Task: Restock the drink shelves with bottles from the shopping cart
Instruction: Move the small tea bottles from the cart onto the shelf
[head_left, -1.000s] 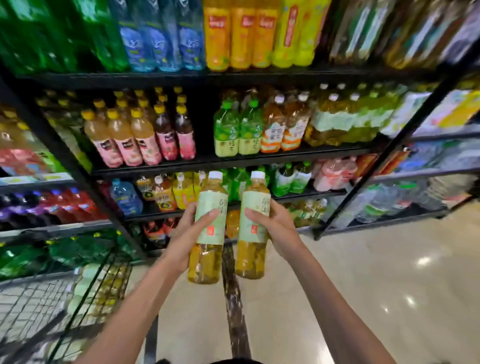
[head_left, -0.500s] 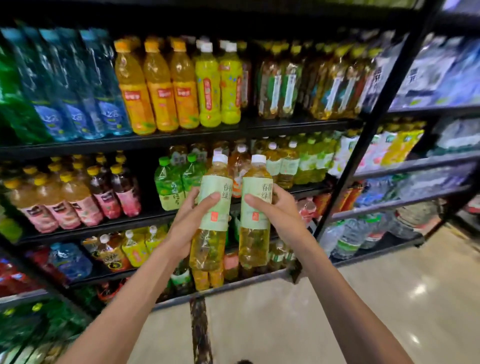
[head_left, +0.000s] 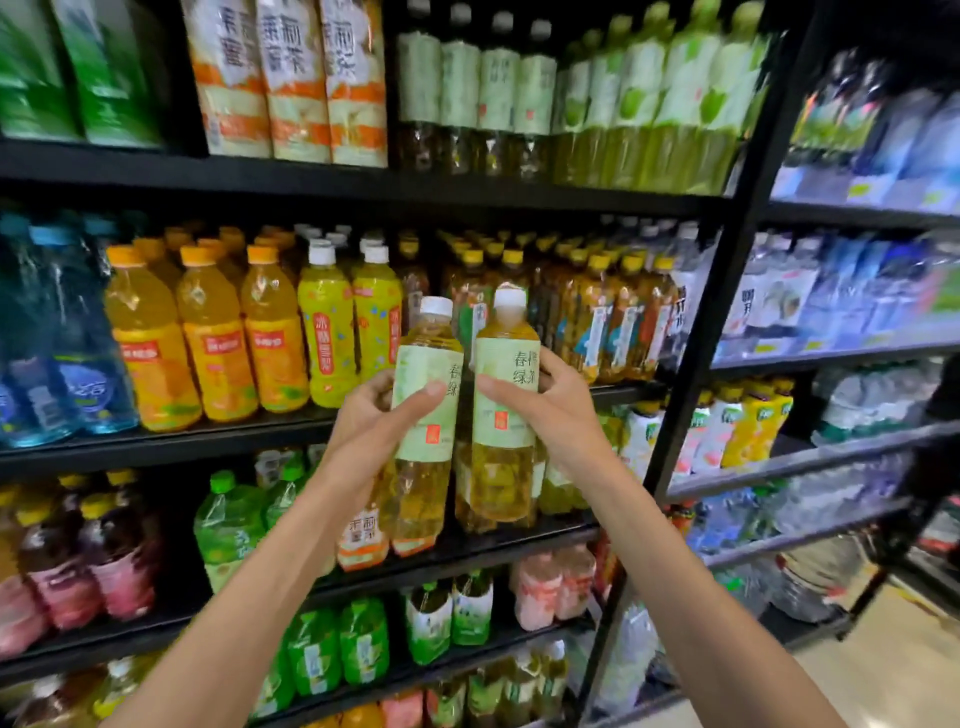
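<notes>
Left hand (head_left: 375, 415) gripping a white-capped clear plastic bottle of yellow tea with pale green label (head_left: 427, 410), right hand (head_left: 551, 410) gripping a matching second bottle (head_left: 505, 405), both upright, just beside each other, held before the black metal drink shelves (head_left: 363, 182)

Two hands (head_left: 363, 421) are holding two tea bottles (head_left: 434, 364); three orange juice bottles (head_left: 215, 338) and two yellow bottles (head_left: 327, 332) are standing in the front row.

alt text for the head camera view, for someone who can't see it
The left hand and right hand each grip a white-capped, green-labelled tea bottle, the left bottle and right bottle, upright side by side before black drink shelves packed with stocked bottles in orange, yellow, green and blue.
</notes>
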